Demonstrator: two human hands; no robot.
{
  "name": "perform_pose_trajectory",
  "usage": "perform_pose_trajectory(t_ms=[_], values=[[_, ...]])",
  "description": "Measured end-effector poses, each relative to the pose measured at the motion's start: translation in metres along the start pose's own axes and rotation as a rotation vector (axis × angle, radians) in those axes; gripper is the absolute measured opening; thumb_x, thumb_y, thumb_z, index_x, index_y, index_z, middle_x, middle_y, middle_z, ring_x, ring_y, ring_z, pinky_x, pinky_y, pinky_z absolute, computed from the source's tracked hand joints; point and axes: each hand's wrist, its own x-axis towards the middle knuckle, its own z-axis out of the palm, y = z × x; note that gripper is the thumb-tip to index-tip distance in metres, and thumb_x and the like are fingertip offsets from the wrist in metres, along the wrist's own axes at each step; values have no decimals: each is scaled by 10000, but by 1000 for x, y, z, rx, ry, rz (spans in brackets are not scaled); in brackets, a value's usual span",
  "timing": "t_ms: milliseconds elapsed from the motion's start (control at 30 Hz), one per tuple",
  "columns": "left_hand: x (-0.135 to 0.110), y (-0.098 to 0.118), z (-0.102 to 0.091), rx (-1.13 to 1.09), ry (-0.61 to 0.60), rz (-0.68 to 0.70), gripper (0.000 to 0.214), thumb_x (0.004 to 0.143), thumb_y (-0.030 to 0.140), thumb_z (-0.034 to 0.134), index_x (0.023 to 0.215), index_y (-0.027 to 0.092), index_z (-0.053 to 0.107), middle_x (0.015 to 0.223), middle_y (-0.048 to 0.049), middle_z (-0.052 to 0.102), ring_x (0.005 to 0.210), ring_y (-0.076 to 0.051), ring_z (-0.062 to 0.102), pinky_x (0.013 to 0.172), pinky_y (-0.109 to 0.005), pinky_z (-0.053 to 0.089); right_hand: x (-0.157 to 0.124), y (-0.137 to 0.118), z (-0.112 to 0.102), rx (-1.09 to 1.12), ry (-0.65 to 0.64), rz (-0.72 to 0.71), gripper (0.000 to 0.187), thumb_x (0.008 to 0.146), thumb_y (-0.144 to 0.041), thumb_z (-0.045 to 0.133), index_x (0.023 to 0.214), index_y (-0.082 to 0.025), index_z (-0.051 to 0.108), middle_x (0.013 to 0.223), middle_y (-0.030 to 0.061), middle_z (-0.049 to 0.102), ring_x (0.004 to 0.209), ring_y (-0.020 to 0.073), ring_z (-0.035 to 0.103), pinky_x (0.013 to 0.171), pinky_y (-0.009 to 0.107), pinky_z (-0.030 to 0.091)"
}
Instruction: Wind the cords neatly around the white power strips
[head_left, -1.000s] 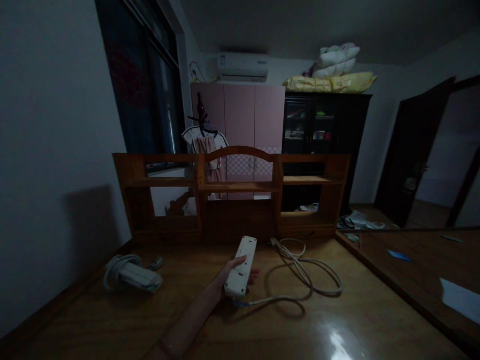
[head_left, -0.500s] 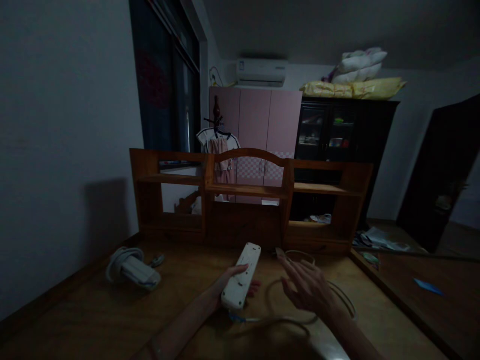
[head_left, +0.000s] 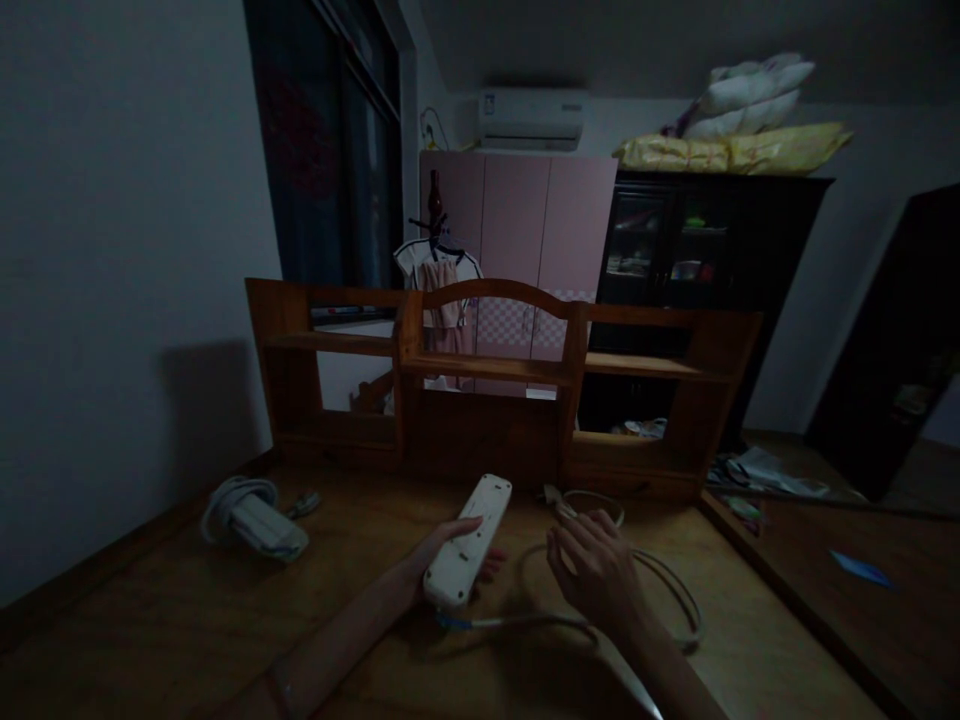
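Note:
My left hand [head_left: 442,552] is closed around the near end of a white power strip [head_left: 469,540], holding it just above the wooden desk [head_left: 225,620]. Its pale cord [head_left: 660,590] loops over the desk to the right and ends in a plug [head_left: 556,497] near the shelf. My right hand [head_left: 592,565] reaches over that loop, its fingertips pinched on the cord just behind the plug.
A wooden shelf unit [head_left: 495,385] stands along the desk's back edge. A second coiled power strip [head_left: 251,515] lies at the left. A darker table [head_left: 847,600] with a blue slip adjoins on the right. Wardrobes, a dark cabinet and an air conditioner fill the dim room behind.
My right hand came into view from the lower right and moved forward onto the cord by the plug. My left hand kept hold of the power strip.

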Motion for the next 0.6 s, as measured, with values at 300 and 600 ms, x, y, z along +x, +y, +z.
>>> perform_pose_trajectory(t_ms=[300,600], values=[[-1,3,8,-53,60,-32,519,819,467,543,1050,7,615,830,-189,706,626,-220,678,523,-279,532,5,17,5,-10,-96,44,200,885,-171,492,728,-178,616,819,61,646,922,210,540,905,425,349],[-3,6,3,-206,123,142,504,840,383,548,1144,-18,547,858,-212,698,637,-230,693,520,-268,566,1,22,13,50,-144,-70,273,866,-229,548,654,-220,719,917,53,698,1145,216,507,1136,456,238]])
